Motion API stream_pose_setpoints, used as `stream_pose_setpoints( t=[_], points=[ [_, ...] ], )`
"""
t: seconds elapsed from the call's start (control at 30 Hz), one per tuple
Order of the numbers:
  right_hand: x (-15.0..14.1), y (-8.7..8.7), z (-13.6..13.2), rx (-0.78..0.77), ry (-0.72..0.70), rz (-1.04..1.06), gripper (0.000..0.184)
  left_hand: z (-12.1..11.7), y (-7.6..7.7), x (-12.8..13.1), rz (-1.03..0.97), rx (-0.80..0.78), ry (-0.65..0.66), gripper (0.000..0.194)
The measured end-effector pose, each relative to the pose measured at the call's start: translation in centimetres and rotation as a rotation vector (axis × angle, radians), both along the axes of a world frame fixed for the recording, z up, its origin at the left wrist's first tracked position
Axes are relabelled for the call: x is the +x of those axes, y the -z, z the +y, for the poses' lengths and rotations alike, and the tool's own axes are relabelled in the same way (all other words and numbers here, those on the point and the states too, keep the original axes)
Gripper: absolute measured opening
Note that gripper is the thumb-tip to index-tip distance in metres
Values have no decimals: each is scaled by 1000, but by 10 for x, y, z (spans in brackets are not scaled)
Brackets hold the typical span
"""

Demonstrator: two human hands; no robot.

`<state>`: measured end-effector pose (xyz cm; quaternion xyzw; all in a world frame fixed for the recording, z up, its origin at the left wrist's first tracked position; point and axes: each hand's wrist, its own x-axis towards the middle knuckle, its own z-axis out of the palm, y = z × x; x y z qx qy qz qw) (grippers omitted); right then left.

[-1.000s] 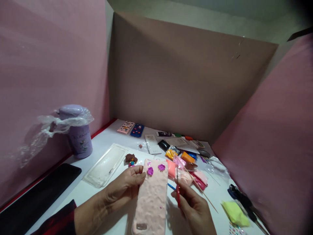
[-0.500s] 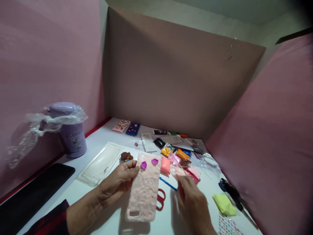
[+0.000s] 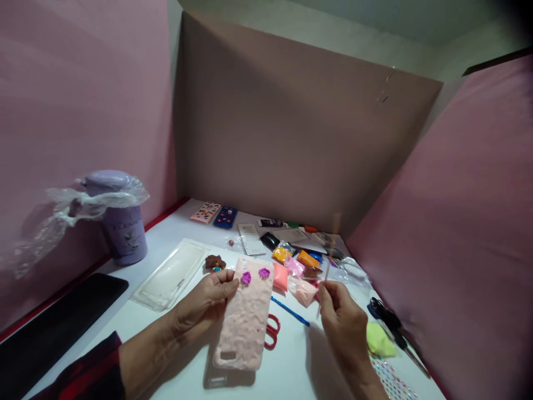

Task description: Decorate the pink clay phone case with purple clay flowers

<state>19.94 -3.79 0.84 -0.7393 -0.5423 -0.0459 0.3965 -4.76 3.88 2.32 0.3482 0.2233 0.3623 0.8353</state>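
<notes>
My left hand grips the left edge of a phone case covered in pale pink clay, held tilted just above the white table. Two purple clay flowers sit near its top. To the right, my right hand pinches a thin wooden stick, which points upward. Red-handled scissors lie on the table, partly under the case, and a blue tool lies beside them.
Bags of coloured clay lie behind the case, a clear plastic case to the left, a lilac cup with plastic wrap far left. A black pad, yellow-green clay, black scissors and cardboard walls surround the table.
The red scissors have left my right hand and now lie on the table. My right hand has lifted the thin stick upright. My left hand keeps its hold on the case.
</notes>
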Motion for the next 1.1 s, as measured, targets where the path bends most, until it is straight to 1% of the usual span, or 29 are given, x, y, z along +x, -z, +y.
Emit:
stream_pose_setpoints(
  t=[0.07,0.13,0.17,0.2,0.23,0.3,0.37,0.47,0.57,0.7,0.8,0.87,0.93,1.1],
  points=[
    [-13,-6,-3,34,-102,143,22,-1,2,1,5,4,5,10],
    [-27,-13,-6,110,-380,688,19,-1,2,1,-1,5,9,9],
    [-33,-16,-7,130,-475,878,18,-1,2,1,-5,5,9,8],
    [-38,-20,-7,133,-531,1019,18,-2,2,2,-7,3,12,8],
    [-42,-23,-7,132,-565,1118,16,-2,2,2,-7,2,17,8],
    [-46,-30,-6,132,-590,1233,14,-3,0,3,-7,1,29,8],
    [-47,-33,-3,127,-595,1285,13,-3,-1,4,-3,-5,42,9],
    [-46,-33,1,110,-580,1326,14,-5,-2,5,6,-23,56,11],
    [-48,-28,4,79,-565,1359,15,-5,-2,5,0,-37,43,12],
    [-52,-20,3,67,-609,1447,10,-6,-3,5,-10,-57,43,10],
    [-54,-16,3,59,-649,1505,8,-8,-6,6,6,-77,44,15],
    [-55,-13,3,76,-641,1526,9,-9,-6,7,19,-96,40,18],
    [-55,-11,4,100,-605,1504,11,-9,-6,7,29,-110,44,19],
    [-53,-9,2,151,-550,1291,14,-8,-1,6,32,-110,76,23]
  ],
)
